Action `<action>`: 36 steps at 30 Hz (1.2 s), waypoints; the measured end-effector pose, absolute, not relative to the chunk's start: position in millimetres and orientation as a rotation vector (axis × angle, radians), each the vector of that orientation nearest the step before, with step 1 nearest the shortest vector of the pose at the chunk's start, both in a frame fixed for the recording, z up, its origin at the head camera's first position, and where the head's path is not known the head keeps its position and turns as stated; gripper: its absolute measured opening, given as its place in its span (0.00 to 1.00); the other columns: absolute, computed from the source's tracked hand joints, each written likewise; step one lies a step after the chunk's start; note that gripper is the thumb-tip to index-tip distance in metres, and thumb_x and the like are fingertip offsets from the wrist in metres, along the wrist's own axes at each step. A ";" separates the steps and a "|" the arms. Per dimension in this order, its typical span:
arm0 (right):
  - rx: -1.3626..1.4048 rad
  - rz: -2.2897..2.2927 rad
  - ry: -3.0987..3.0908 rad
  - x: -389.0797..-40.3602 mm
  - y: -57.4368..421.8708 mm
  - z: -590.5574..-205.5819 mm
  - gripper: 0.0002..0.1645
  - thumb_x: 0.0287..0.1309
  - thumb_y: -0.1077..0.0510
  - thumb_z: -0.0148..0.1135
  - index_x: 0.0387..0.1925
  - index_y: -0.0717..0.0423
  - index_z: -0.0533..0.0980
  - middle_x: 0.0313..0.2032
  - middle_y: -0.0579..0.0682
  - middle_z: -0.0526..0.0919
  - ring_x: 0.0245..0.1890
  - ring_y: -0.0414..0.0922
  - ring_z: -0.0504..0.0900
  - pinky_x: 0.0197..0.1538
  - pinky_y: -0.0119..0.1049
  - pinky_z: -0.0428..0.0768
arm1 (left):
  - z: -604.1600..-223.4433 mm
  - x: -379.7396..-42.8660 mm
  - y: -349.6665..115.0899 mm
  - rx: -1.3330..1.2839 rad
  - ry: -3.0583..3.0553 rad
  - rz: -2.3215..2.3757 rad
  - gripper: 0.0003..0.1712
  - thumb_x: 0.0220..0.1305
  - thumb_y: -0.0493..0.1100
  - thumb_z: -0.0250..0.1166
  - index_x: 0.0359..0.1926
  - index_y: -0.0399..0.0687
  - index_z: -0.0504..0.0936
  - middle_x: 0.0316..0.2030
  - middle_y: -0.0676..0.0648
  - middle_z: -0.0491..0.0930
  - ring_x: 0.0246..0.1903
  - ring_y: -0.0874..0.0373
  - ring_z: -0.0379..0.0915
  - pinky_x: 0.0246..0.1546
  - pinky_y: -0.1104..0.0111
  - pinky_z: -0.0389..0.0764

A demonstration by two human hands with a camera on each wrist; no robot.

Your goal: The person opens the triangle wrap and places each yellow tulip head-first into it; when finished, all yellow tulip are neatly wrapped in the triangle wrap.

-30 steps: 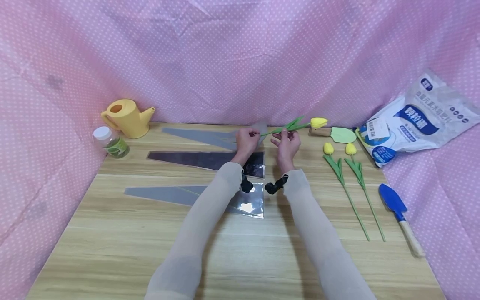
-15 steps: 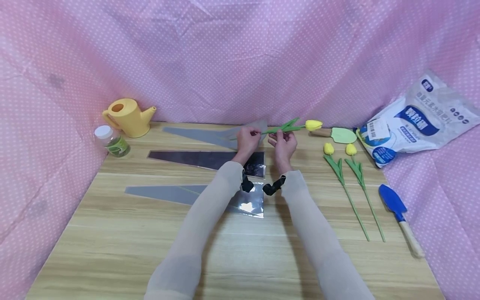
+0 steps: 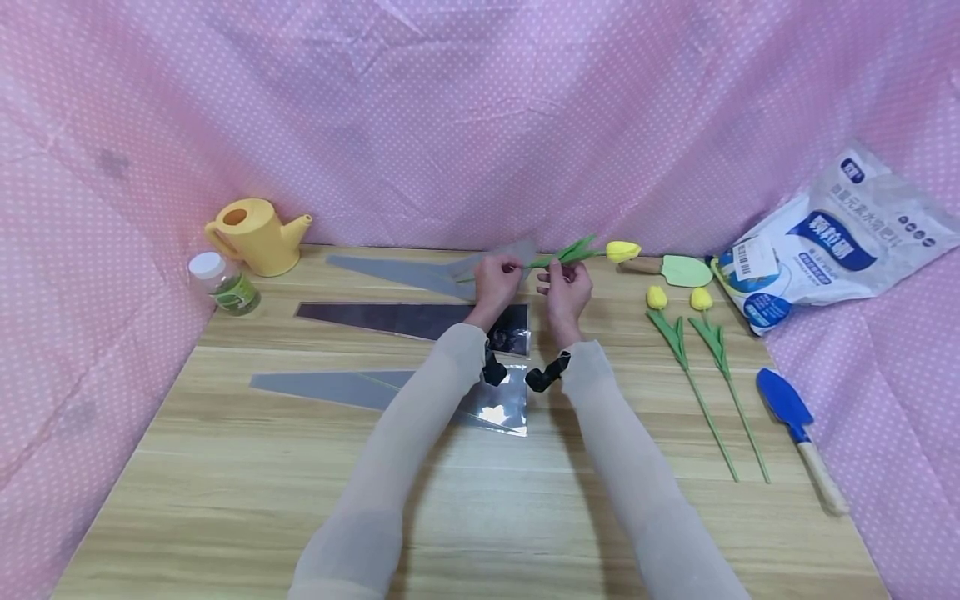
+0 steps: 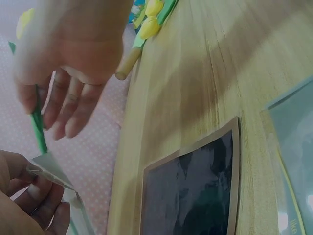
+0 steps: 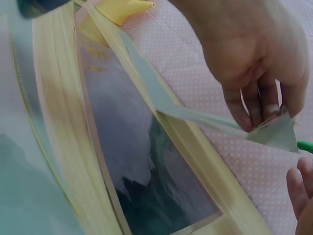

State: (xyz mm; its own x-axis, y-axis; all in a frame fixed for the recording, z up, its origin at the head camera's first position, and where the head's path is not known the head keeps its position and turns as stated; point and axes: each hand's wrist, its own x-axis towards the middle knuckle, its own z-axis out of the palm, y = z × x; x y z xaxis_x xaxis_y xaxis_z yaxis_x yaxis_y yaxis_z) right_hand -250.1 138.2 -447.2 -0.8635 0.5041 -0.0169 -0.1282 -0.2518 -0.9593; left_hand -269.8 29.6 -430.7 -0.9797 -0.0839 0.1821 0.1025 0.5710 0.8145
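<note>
In the head view, a grey, see-through, tapered flower sleeve (image 3: 390, 271) lies partly lifted at the back of the table. My left hand (image 3: 498, 287) pinches its wide mouth end. My right hand (image 3: 566, 300) pinches an artificial yellow tulip (image 3: 622, 252) by its green stem and leaves, the bloom pointing right. The stem runs into the sleeve mouth and shows faintly through the film. Up close in the left wrist view, the green stem (image 4: 38, 131) enters the sleeve between both hands. The right wrist view has the lifted sleeve mouth (image 5: 276, 133) under the left fingers.
Nearer me lie a dark sleeve (image 3: 375, 317) and another clear-grey sleeve (image 3: 322, 387). Two tulips (image 3: 678, 346), a green trowel (image 3: 686, 270), a blue trowel (image 3: 783, 396) and a fertilizer bag (image 3: 825, 242) are right. A yellow watering can (image 3: 258, 237) and a bottle (image 3: 234, 290) stand left.
My right hand has moved slightly left with the tulip, and its stem has slid further into the sleeve. My left hand has stayed nearly still on the sleeve mouth.
</note>
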 end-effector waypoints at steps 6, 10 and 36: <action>-0.494 2.122 -1.675 -250.1 142.4 -453.1 0.03 0.64 0.60 0.57 0.36 0.55 0.75 0.32 0.51 0.81 0.29 0.48 0.86 0.25 0.31 0.83 | -427.1 -270.0 29.3 -0.008 -2.564 -1.428 0.09 0.59 0.39 0.62 0.35 0.43 0.89 0.33 0.44 0.87 0.34 0.54 0.81 0.37 0.67 0.79; -0.499 2.123 -1.710 -250.8 143.1 -454.1 0.05 0.64 0.60 0.57 0.38 0.57 0.76 0.31 0.51 0.80 0.25 0.41 0.84 0.27 0.34 0.85 | -424.7 -268.3 31.7 -0.019 -2.561 -1.422 0.09 0.60 0.40 0.63 0.36 0.43 0.89 0.33 0.44 0.87 0.34 0.54 0.80 0.35 0.69 0.78; -0.493 2.335 -1.349 -247.4 147.8 -443.2 0.10 0.64 0.59 0.58 0.40 0.65 0.77 0.32 0.51 0.84 0.31 0.50 0.86 0.28 0.31 0.84 | -428.7 -267.0 31.5 -0.085 -2.564 -1.379 0.10 0.57 0.35 0.62 0.35 0.43 0.89 0.32 0.44 0.87 0.33 0.54 0.80 0.37 0.68 0.78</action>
State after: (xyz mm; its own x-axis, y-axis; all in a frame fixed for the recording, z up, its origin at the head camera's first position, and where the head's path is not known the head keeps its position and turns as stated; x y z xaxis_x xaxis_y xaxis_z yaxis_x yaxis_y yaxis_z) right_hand -247.4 147.8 -443.2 -0.8589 0.5017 -0.1025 -0.1618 -0.4557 -0.8753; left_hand -267.0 31.5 -428.7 -0.9722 -0.0568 0.2271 0.1582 0.5557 0.8162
